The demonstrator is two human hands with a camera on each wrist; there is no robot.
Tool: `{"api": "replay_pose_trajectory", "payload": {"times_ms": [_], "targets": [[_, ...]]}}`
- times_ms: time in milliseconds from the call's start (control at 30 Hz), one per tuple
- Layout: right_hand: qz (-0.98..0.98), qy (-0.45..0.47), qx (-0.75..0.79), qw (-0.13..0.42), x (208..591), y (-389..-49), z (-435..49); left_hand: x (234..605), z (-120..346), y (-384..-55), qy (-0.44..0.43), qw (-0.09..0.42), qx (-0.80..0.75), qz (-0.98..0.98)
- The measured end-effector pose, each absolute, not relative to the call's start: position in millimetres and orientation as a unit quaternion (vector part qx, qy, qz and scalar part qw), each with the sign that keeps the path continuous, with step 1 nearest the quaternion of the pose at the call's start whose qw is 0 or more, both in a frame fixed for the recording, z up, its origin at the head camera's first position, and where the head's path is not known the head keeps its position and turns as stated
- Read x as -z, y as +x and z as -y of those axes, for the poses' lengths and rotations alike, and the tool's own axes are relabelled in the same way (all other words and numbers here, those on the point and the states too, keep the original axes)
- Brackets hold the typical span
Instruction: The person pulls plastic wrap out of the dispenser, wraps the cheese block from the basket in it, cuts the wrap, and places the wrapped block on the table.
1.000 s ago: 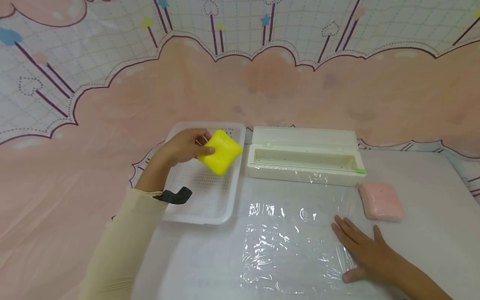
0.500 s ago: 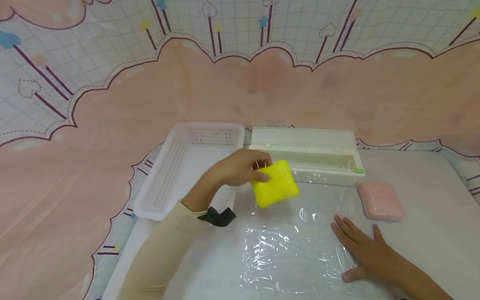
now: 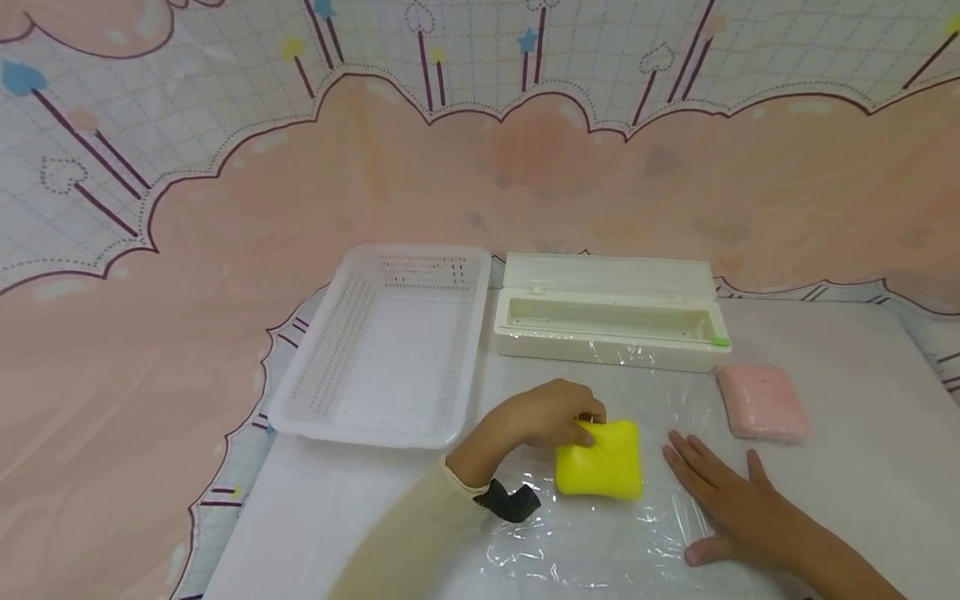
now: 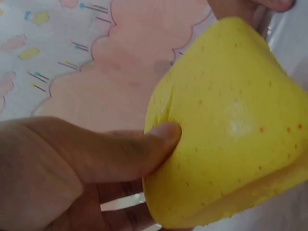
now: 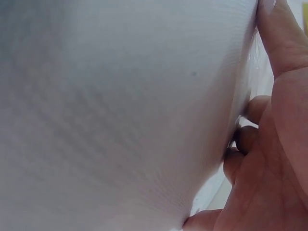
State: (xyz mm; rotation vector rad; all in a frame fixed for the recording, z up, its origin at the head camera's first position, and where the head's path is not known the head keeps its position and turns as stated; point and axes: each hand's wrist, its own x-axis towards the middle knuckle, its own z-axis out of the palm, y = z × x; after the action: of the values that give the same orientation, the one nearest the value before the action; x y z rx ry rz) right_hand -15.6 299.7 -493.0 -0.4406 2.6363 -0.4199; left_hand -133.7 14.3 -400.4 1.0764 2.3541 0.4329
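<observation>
The yellow block [image 3: 603, 471], pillow-shaped with 4 rounded corners, is over the clear film [image 3: 555, 550], well in from the counter's [image 3: 862, 467] far edge. It is nearly square; its slightly longer axis runs left to right, roughly parallel to that edge, broad face upward. I cannot tell whether its underside touches the film. The left hand [image 3: 551, 414] has its fingers clamped on the block's far left corner. The right hand [image 3: 738, 508] presses the film's right margin, fingers straight and apart. A pink block [image 3: 763, 403] lies toward the counter's right edge. Along the far edge stand a white box [image 3: 615, 348], lid raised, and, at the far left corner, a perforated basket [image 3: 397, 350]. Behind hangs a cloud-printed backdrop [image 3: 480, 167].
</observation>
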Motion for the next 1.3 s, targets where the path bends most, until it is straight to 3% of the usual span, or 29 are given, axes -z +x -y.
{"api": "replay_pose_trajectory", "payload": {"times_ms": [233, 600, 1100, 1300], "targets": [[-0.954, -0.164, 0.142, 0.207, 492.0, -15.2, -300.0, 426.9, -19.5, -141.7, 0.43, 0.273, -0.171, -0.844], [-0.954, -0.168, 0.141, 0.205, 493.9, -15.6, -300.3, 445.0, -26.5, -145.3, 0.395, 0.269, -0.185, -0.859], [-0.954, -0.169, 0.136, 0.206, 494.2, -15.7, -299.6, 468.8, -16.7, -124.5, 0.394, 0.213, -0.203, -0.871], [-0.954, -0.171, 0.125, 0.213, 493.8, -16.4, -300.7, 472.4, -18.0, -123.0, 0.375, 0.214, -0.184, -0.883]]}}
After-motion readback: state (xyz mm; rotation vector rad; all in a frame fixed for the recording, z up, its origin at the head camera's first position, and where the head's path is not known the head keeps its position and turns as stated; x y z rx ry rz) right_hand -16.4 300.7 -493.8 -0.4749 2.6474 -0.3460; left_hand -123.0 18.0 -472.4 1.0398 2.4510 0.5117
